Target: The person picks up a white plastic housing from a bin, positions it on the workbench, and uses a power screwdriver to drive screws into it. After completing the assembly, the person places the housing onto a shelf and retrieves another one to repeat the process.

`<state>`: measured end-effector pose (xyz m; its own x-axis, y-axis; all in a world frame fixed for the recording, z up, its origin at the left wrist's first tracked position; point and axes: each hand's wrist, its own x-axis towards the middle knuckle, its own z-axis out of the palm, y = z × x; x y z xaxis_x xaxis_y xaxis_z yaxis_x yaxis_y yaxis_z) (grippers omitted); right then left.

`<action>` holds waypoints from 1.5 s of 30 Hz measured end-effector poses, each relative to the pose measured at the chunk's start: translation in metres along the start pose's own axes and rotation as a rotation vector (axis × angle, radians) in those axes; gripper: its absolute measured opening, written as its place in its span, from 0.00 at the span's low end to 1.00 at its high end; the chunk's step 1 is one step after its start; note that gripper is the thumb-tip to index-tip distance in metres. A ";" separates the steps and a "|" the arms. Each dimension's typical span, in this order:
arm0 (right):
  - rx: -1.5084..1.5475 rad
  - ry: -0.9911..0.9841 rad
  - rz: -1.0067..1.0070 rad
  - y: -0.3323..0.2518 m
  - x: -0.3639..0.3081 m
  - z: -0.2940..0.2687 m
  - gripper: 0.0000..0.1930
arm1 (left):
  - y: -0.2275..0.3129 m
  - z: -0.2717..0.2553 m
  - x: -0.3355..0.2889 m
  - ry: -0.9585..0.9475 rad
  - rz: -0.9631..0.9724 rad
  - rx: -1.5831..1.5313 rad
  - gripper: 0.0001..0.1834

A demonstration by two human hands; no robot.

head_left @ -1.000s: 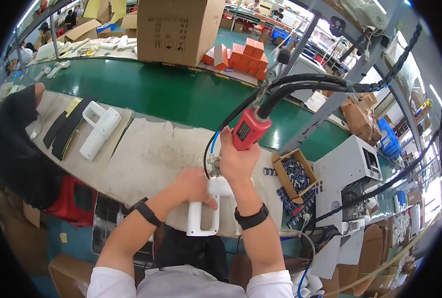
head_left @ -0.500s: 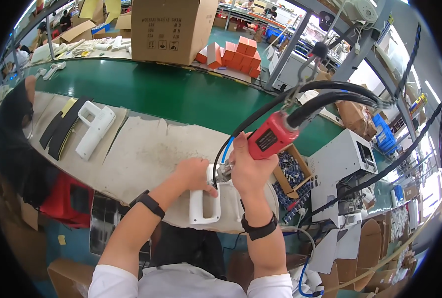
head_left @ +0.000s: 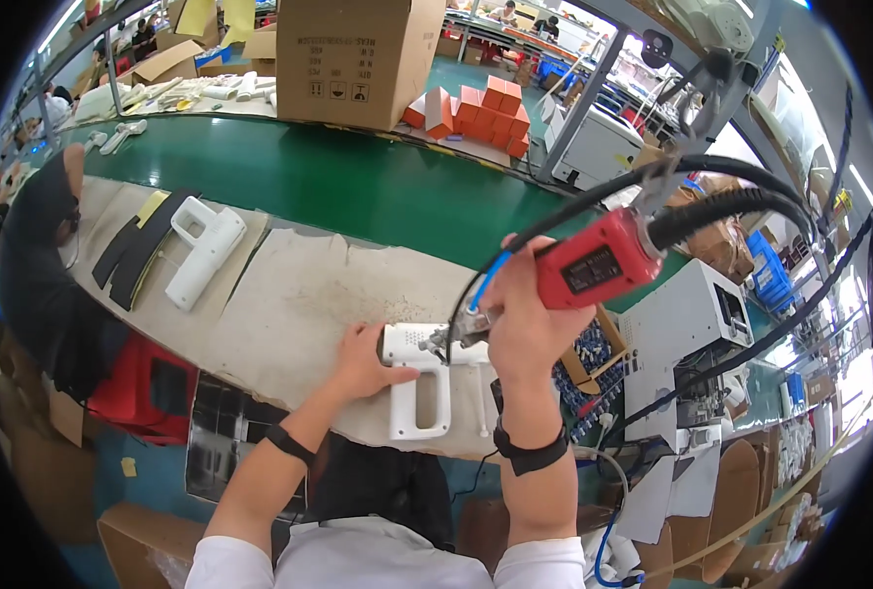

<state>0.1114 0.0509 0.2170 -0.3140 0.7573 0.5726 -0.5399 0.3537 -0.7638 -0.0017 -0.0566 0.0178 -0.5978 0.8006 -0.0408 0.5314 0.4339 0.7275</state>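
White plastic housing [head_left: 395,343] with a loop handle [head_left: 403,407] lies on the beige-covered bench [head_left: 289,294], its end grasped by the left hand [head_left: 360,364] — probably so that it does not slide — while the right hand [head_left: 532,339] has its fingers clenched around the red tool [head_left: 599,260], apparently to direct its metal tip [head_left: 438,345].

Perhaps windows [head_left: 857,375] glare right of the green bench [head_left: 289,177].

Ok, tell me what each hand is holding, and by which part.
The right hand grips the red tool around its lower end; the left hand holds the white handled shell at its left end.
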 end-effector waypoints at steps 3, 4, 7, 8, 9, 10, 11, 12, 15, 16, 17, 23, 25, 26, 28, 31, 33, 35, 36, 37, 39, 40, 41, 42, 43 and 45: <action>-0.056 -0.018 0.048 0.029 0.002 0.012 0.03 | 0.010 0.007 -0.007 0.028 -0.050 -0.023 0.54; -0.122 -0.046 0.035 0.042 0.001 0.017 0.05 | -0.001 0.014 -0.006 0.065 -0.024 -0.008 0.53; -0.121 -0.063 0.028 0.060 0.000 0.026 0.07 | -0.003 0.021 -0.006 0.143 0.023 -0.015 0.50; -0.103 -0.055 0.074 0.061 0.000 0.028 0.08 | 0.003 0.016 -0.007 0.113 0.021 -0.039 0.48; -0.104 -0.058 0.077 0.064 -0.001 0.030 0.08 | 0.005 0.014 -0.007 0.082 0.019 -0.064 0.46; -0.109 -0.063 0.077 0.067 -0.001 0.033 0.08 | 0.003 0.014 -0.007 0.085 0.013 -0.066 0.46; -0.114 -0.067 0.077 0.070 -0.001 0.035 0.09 | 0.000 0.016 -0.006 0.091 0.014 -0.055 0.45; -0.115 -0.072 0.082 0.073 -0.001 0.036 0.09 | -0.003 0.017 -0.006 0.095 0.016 -0.044 0.44; -0.125 -0.061 0.118 0.082 -0.002 0.038 0.10 | -0.006 0.022 -0.005 0.164 0.049 -0.068 0.43; -0.147 -0.052 0.156 0.088 -0.003 0.038 0.10 | -0.007 0.023 -0.005 0.161 0.047 -0.069 0.43; -0.169 -0.041 0.193 0.093 -0.005 0.039 0.10 | -0.008 0.023 -0.003 0.144 0.075 -0.063 0.43; -0.204 -0.087 0.153 0.104 -0.013 0.040 0.10 | -0.006 0.021 -0.002 0.060 0.028 -0.002 0.46; -0.181 -0.056 0.118 0.095 -0.010 0.038 0.10 | -0.008 0.024 -0.001 0.060 0.002 0.023 0.47; -0.161 -0.026 0.088 0.089 -0.009 0.036 0.09 | -0.010 0.025 -0.001 0.081 0.024 -0.014 0.48; -0.156 -0.045 0.098 0.068 -0.005 0.034 0.09 | -0.008 0.024 -0.004 0.100 0.051 -0.051 0.50; -0.127 -0.081 0.108 0.050 -0.009 0.031 0.07 | 0.000 0.017 -0.009 0.298 0.115 -0.189 0.45; -0.102 -0.096 0.102 0.036 -0.012 0.033 0.07 | -0.006 0.016 0.003 0.212 0.357 -0.497 0.31; -0.060 -0.083 0.144 0.021 -0.011 0.025 0.05 | 0.014 0.010 -0.002 0.233 0.408 -0.397 0.24; -0.078 -0.060 0.130 0.015 -0.012 0.022 0.05 | 0.022 0.010 -0.002 0.267 0.451 -0.295 0.17; -0.041 -0.078 0.144 0.012 -0.014 0.021 0.05 | 0.018 0.012 0.000 0.248 0.453 -0.259 0.14; -0.041 -0.111 0.131 0.015 -0.014 0.018 0.05 | 0.015 0.010 -0.003 0.230 0.444 -0.309 0.09; -0.080 -0.124 0.109 0.021 -0.013 0.017 0.05 | 0.021 0.006 -0.008 0.224 0.428 -0.395 0.07; -0.044 -0.133 0.123 0.021 -0.014 0.021 0.05 | 0.015 0.004 -0.009 0.261 0.435 -0.359 0.08; -0.009 -0.133 0.131 0.015 -0.013 0.018 0.06 | 0.012 0.004 -0.007 0.292 0.449 -0.322 0.08; -0.027 -0.122 0.125 0.008 -0.012 0.015 0.08 | 0.007 0.001 -0.007 0.219 0.330 -0.272 0.10; -0.047 -0.090 0.112 -0.006 -0.011 0.013 0.11 | -0.002 -0.006 -0.007 0.131 0.229 -0.203 0.12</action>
<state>0.1078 0.0328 0.2190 -0.4399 0.7421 0.5058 -0.4610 0.2967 -0.8363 -0.0022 -0.0657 0.0208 -0.5562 0.8018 0.2185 0.5380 0.1470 0.8300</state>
